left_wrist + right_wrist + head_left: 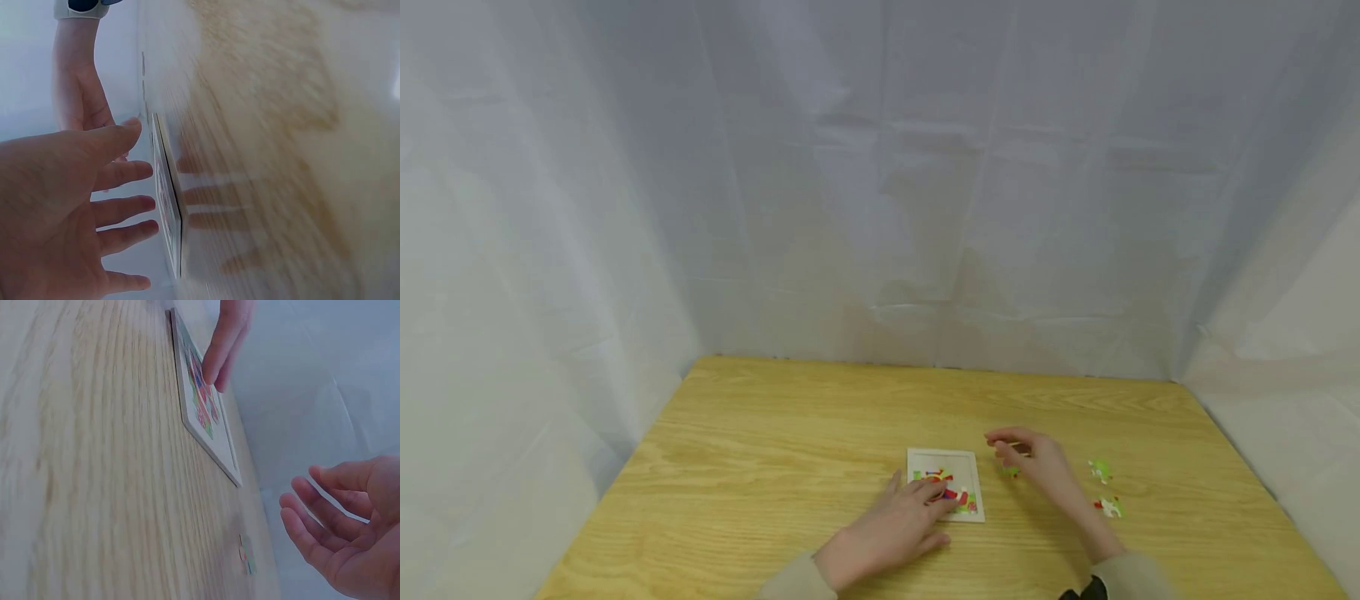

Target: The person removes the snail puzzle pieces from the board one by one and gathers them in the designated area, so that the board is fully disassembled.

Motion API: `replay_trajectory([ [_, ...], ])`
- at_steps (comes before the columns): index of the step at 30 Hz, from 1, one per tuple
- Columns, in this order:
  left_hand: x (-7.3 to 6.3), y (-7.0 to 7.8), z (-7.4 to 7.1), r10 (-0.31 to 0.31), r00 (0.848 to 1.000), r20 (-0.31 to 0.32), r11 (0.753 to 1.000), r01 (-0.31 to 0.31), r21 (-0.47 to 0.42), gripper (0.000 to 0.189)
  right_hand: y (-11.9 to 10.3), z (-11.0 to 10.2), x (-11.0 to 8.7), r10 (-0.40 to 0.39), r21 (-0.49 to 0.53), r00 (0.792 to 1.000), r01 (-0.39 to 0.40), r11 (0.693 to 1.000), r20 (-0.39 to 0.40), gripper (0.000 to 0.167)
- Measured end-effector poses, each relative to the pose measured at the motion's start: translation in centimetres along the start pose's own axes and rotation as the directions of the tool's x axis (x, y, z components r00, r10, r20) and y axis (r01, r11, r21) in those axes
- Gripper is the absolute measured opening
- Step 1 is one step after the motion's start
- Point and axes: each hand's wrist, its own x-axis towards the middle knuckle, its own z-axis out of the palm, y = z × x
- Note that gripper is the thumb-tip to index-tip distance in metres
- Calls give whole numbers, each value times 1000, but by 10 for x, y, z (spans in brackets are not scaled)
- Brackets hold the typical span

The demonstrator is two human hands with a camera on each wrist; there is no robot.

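Pale, thin rectangular puzzle board (pixel 932 460) was lying flat on the wooden worktop (pixel 737 467), bright red, green and blue bits bunched around its lower middle, left grip (pixel 898 522) spread over it. A small green piece (pixel 1011 472) sat just under the right grip (pixel 1037 462). Two more lay further right: a lime-green irregular piece (pixel 1100 472) and, nearer the person, a white-red-green irregular piece (pixel 1108 507).

The tray (pixel 961 468) lies on the table (pixel 760 450), with a sheet (pixel 925 208) behind. The left hand (pixel 898 521) is over the tray. Right of it, the right hand (pixel 1037 462) is near one piece (pixel 1011 472). Two pieces (pixel 1100 471) lie farther right, one behind the other.
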Motion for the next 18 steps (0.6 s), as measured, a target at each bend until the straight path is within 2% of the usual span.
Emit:
replay_trajectory([
  [5,-9,-8,3,-26,1000,-2,1000,26,14,54,-3,15,6,-33,29,999,32,999,32,23],
  [12,-19,-20,9,-49,999,5,999,49,-5,57,-9,30,12,-50,-51,996,54,997,79,21],
  [18,-21,-21,8,-41,999,5,999,41,7,58,-15,42,15,-61,-75,990,70,995,124,21],
])
